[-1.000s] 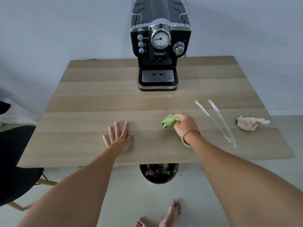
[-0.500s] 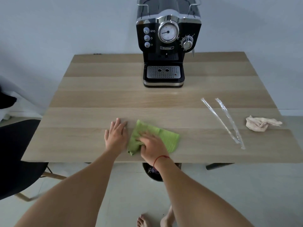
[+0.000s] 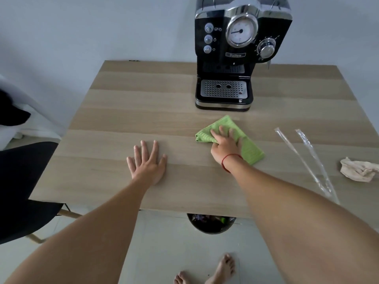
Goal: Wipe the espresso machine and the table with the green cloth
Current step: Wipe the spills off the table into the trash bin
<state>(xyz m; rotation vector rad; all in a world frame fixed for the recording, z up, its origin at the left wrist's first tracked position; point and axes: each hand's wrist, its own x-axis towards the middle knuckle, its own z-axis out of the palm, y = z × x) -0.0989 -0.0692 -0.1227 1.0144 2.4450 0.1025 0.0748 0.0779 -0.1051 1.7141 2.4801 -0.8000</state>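
Rests left hand flat, palm down, fingers straight and spread. Reaches right arm farther forward, both forearms bare. Presses right hand palm down, fingers extended and slightly apart.

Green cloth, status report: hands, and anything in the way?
Right hand pressing green cloth on table. Left hand flat, open. Plastic wrappers right of cloth.
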